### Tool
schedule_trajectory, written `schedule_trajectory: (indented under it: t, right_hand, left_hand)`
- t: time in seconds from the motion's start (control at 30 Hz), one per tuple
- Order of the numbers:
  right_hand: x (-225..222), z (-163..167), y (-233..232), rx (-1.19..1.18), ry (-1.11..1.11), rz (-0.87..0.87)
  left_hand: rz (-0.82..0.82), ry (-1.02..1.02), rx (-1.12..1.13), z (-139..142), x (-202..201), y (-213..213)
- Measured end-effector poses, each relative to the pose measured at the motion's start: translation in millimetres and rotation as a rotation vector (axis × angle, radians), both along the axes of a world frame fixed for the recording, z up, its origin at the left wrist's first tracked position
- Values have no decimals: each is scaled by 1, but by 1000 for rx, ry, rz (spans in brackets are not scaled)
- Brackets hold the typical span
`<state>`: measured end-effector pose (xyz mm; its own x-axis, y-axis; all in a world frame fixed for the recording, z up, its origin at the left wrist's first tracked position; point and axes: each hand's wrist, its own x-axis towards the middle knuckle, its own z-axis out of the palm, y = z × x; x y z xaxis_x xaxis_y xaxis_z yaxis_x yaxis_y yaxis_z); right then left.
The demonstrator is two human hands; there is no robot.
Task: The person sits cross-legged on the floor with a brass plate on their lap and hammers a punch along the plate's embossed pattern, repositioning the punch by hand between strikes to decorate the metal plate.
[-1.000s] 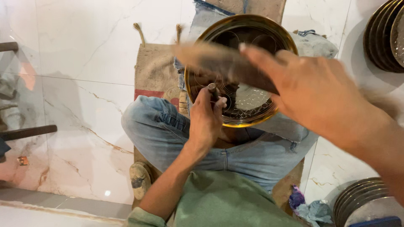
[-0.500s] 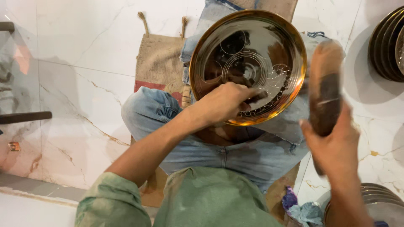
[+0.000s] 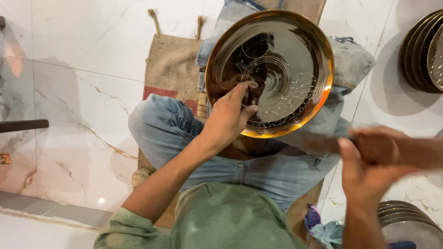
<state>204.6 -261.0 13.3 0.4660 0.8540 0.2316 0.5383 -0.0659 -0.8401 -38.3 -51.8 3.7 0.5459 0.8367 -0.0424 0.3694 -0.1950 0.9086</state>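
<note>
My left hand (image 3: pixel 228 117): pinching a small metal punch (image 3: pixel 252 87) against the round brass plate (image 3: pixel 295 50) on my lap.
My right hand (image 3: pixel 369 170): gripping a blurred wooden mallet (image 3: pixel 401 150).

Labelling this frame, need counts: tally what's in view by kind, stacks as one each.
Round engraved metal plate on the lap: 1
Small metal punch in the left hand: 1
Blurred wooden tool in the right hand: 1
Stacks of plates, upper right and lower right: 2
Burlap sack on the floor: 1
Crumpled cloth: 1
Total: 7
</note>
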Motion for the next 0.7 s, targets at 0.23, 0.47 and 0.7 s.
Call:
schedule_trajectory:
  t: [0.23, 0.47, 0.7]
  right_hand:
    - [9, 69, 108, -148, -355, 220]
    - [-23, 136, 177, -666, -729, 535]
    - [-51, 161, 181, -741, -1204, 707]
  left_hand:
    - [-3, -34, 6, -10, -2, -5]
    - [131, -18, -121, -20, 0, -18]
    - [427, 59, 56, -11, 3, -50]
